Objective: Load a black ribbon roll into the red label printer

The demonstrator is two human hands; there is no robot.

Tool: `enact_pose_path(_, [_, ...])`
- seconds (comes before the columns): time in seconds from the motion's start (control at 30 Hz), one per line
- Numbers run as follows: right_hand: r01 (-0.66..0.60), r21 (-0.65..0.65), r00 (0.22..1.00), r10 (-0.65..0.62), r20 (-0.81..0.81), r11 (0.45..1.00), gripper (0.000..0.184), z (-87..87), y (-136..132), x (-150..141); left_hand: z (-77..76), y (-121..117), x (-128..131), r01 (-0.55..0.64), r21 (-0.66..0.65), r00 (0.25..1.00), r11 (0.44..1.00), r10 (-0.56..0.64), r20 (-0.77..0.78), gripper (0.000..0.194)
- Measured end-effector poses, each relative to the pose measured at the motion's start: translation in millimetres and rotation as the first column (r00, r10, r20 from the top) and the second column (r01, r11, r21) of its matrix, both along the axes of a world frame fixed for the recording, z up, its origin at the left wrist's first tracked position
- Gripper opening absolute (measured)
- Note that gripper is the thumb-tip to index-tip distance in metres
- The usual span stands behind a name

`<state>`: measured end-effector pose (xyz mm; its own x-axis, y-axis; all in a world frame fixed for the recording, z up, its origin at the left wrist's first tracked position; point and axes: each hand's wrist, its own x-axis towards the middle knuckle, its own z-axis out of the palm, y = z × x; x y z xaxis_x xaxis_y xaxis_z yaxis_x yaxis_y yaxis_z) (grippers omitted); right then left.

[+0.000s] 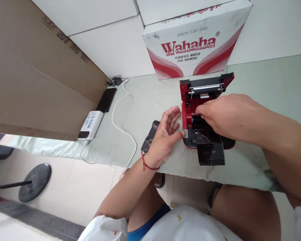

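A small red and black printer (188, 139) stands on the covered surface with its lid (208, 82) raised. From its front hangs a strip of glossy black film (210, 154), which runs back into the bay. My right hand (223, 112) reaches into the bay from the right, fingers bent and pressed together over the film's inner end; the fingertips are partly hidden. Beside the printer's left wall is my left hand (167, 134), thumb against the front left corner and the other fingers apart, holding nothing. A crumpled black film piece (150, 137) lies partly behind my left hand.
Behind the printer stands a white and red Wahaha water carton (190, 50). On the left are a large brown cardboard box (40, 77), a white device (91, 124), a black phone-like slab (107, 99), keys (114, 80) and a white cable (115, 125). The surface's front edge is near my knees.
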<state>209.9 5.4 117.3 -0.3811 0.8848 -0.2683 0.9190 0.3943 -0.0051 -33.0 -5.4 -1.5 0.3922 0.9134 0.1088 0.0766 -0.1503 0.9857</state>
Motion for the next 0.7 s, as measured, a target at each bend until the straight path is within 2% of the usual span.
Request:
enact_pose_path(0.07, [0.049, -0.044, 0.997, -0.047, 0.059, 0.998, 0.03, -1.5, 14.2, -5.1, 2.9, -6.5, 5.3, -0.052, 0.085, 0.998, 0.995, 0.054, -0.018, 0.068])
enact_pose_path(0.17, [0.044, -0.092, 0.993, -0.034, 0.115, 0.995, 0.026, -6.6, 25.0, -5.6, 8.5, -15.4, 9.0, -0.12, 0.255, 0.984, 0.96, 0.149, -0.096, 0.062])
enact_pose_path(0.27, [0.032, -0.091, 0.989, -0.018, 0.144, 0.995, 0.023, -12.1, 25.5, -2.2, 11.9, -11.7, 1.4, -0.159, 0.469, 0.936, 0.869, 0.284, -0.208, 0.05])
enact_pose_path(0.37, [0.034, -0.093, 0.991, -0.021, 0.129, 0.995, 0.018, -13.9, 23.6, -0.8, 10.9, 8.0, -15.2, -0.13, 0.609, 0.827, 0.782, 0.424, -0.369, 0.043])
enact_pose_path(0.4, [0.036, -0.096, 0.993, -0.025, 0.117, 0.995, 0.018, -13.4, 23.3, -1.3, 10.0, 16.1, -21.0, -0.094, 0.614, 0.769, 0.783, 0.449, -0.455, 0.045])
enact_pose_path(0.43, [0.037, -0.1, 0.994, -0.027, 0.103, 0.994, 0.019, -12.3, 23.2, -2.3, 8.9, 23.8, -26.2, -0.055, 0.577, 0.705, 0.815, 0.441, -0.556, 0.049])
enact_pose_path(0.5, [0.037, -0.11, 0.997, -0.029, 0.078, 0.993, 0.022, -8.0, 22.7, -5.4, 6.6, 35.4, -33.9, 0.033, 0.445, 0.617, 0.895, 0.332, -0.713, 0.054])
enact_pose_path(0.6, [0.026, -0.117, 0.999, -0.022, 0.037, 0.993, 0.024, 3.1, 18.6, -5.8, 4.4, 39.9, -38.7, 0.11, 0.325, 0.586, 0.939, 0.203, -0.784, 0.052])
enact_pose_path(0.7, [0.051, -0.089, 0.999, -0.051, 0.012, 0.995, 0.026, 15.0, 10.3, 18.9, 6.2, 36.3, -40.3, 0.142, 0.303, 0.603, 0.942, 0.16, -0.781, 0.051])
